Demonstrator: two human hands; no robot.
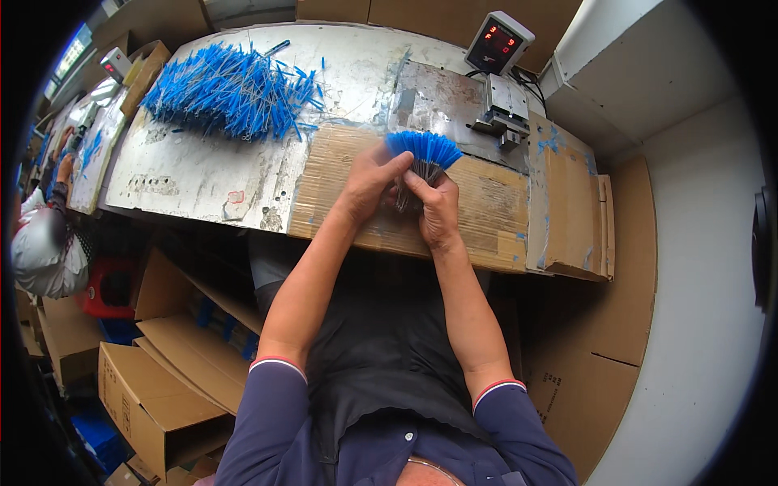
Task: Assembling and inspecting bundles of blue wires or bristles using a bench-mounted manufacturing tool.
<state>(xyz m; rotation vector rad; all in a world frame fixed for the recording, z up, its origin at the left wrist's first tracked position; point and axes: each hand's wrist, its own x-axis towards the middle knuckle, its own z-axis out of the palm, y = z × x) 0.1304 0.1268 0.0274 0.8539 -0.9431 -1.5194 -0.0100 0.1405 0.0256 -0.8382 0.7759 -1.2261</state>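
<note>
Between my hands, over the cardboard sheet (332, 166) at the bench's front, is a fanned bundle of thin metal wires with blue plastic ends (425, 147). My left hand (374, 180) is closed at the bundle's left side, its thumb laid across the wires just under the blue ends. My right hand (436, 206) grips the bundle from the right, with its thumb pressed on the grey wires. The fingers behind the bundle are partly hidden. A large heap of the same blue-ended wires (231, 93) lies on the bench to the far left.
Beyond my hands, a metal fixture (504, 113) stands on a steel plate, with a digital display box (500, 42) behind it. A folded cardboard piece (571, 198) covers the bench's right end. Open cardboard boxes (162, 397) stand lower left. Another person (53, 235) sits at the far left.
</note>
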